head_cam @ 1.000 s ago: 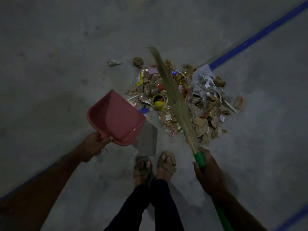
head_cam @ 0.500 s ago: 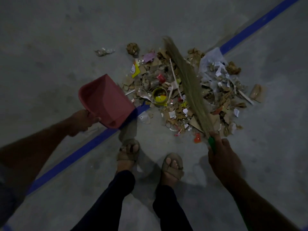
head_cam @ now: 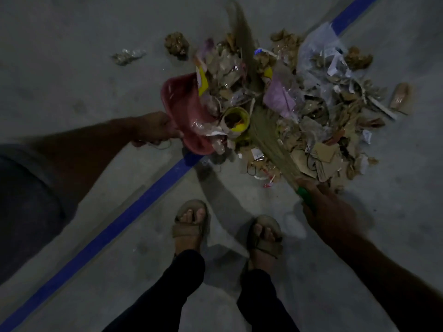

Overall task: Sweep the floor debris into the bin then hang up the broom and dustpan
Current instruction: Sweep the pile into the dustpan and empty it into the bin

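Two hands at work: the left hand [head_cam: 157, 129] grips the back edge of the red dustpan [head_cam: 184, 116]; the right hand [head_cam: 323, 209] is closed round the green handle of the broom [head_cam: 263, 125].
Step in hand: loading the dustpan — the first scoop of the sweep, by the look of it, with nearly all of the heap outside the pan.
Dustpan: tilted, its open mouth turned to the debris pile [head_cam: 311, 109] and touching the pile's left edge, low at the floor [head_cam: 72, 68]; clear wrappers and a yellow roll of tape [head_cam: 236, 118] sit at its lip.
Broom: a soft grass broom, its bristles laid across the middle of the pile, the tip blurred at the top of the view — it seems to be mid-stroke.
Debris: card scraps, torn paper, plastic film and a mauve sheet, heaped right of the pan; a crumpled brown wad [head_cam: 177, 44] and a scrap of foil [head_cam: 127, 56] lie apart, up and left of the heap.
Floor marks: a blue line [head_cam: 107, 233] runs slantwise under the pan and past the sandalled feet [head_cam: 189, 224].
Next move calls for: a short drag leftward toward the pan's mouth, pan edge kept flat on the floor so scraps do not slip beneath; light film may flutter over the rim.
Bin and hanging place: neither is in view.
Left to do: most of it — several scoops, the strays, then hanging both tools.
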